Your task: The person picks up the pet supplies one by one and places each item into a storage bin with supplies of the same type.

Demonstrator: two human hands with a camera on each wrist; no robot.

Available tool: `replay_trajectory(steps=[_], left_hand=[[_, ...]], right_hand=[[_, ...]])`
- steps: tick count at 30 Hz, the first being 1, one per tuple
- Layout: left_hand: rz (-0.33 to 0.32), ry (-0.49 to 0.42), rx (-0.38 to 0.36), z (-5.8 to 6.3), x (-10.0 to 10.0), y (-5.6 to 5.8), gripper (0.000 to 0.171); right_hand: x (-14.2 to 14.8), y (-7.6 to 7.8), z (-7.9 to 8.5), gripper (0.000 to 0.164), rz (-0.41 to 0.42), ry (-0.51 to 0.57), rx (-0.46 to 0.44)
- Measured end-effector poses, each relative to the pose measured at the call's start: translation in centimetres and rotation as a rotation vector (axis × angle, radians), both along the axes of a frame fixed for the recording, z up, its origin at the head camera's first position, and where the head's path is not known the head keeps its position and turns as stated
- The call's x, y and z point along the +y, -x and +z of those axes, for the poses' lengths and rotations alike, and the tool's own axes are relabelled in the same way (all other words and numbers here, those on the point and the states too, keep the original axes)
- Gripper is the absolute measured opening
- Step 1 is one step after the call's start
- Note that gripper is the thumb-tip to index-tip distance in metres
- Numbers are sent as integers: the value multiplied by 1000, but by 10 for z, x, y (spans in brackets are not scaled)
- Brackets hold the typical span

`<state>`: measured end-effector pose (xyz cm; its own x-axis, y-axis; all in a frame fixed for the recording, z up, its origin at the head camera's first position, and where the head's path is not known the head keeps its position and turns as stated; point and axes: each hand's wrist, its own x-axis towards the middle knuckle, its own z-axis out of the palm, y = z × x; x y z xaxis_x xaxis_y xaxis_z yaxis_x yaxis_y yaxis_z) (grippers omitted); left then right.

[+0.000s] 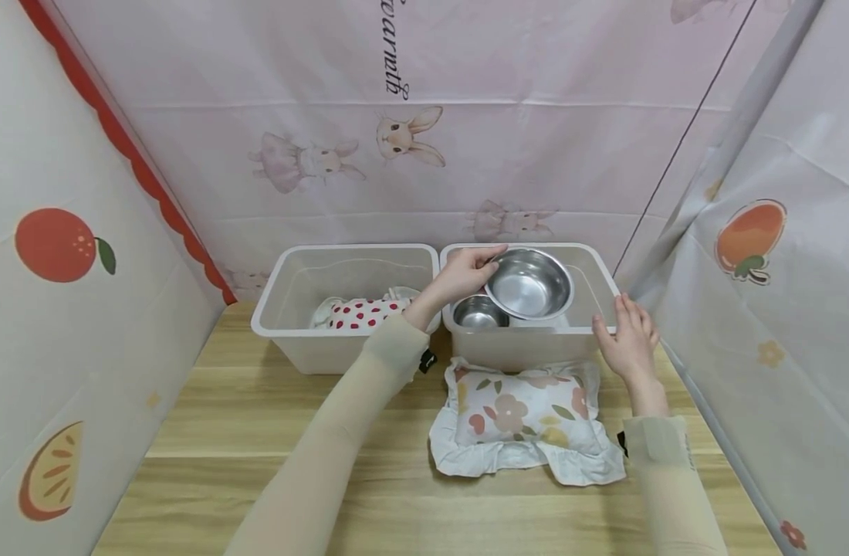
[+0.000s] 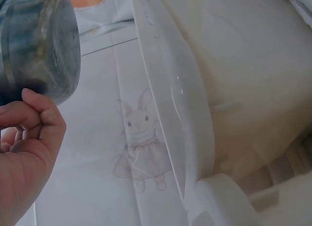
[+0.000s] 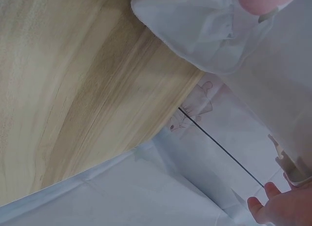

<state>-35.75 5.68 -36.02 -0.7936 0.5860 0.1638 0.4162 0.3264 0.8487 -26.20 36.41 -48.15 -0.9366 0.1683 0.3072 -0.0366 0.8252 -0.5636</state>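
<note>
My left hand (image 1: 461, 279) pinches the left rim of a large stainless steel bowl (image 1: 532, 284), tilted over the right white plastic bin (image 1: 591, 266). In the left wrist view the bowl's outer wall (image 2: 44, 46) shows above the curled fingers. A smaller steel bowl (image 1: 480, 312) sits inside that bin, partly under the large one. At the bin's front right corner, my right hand (image 1: 629, 340) rests with fairly straight fingers on the rim; its fingertips (image 3: 271, 189) show by the corner in the right wrist view.
A second white bin (image 1: 344, 355) stands to the left, with a red-dotted white cloth item (image 1: 365, 313) in it. On the wooden table (image 1: 272, 448), a frilled floral cushion (image 1: 525, 413) lies before the right bin. Printed curtains (image 1: 188, 154) enclose the back and sides.
</note>
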Motion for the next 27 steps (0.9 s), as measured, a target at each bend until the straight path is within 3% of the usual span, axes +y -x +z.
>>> replay_trajectory(steps=[9,18,27], left_hand=[[-25,-6,-1,-2,14,10,44],[-35,21,-19,4,25,14,45],[-39,-38,-26,9,28,22,45]], right_hand=[[-1,3,-2,74,-15,1,-1],[2,2,0,74,-18,-4,-1],[2,2,0,73,-16,1,20]])
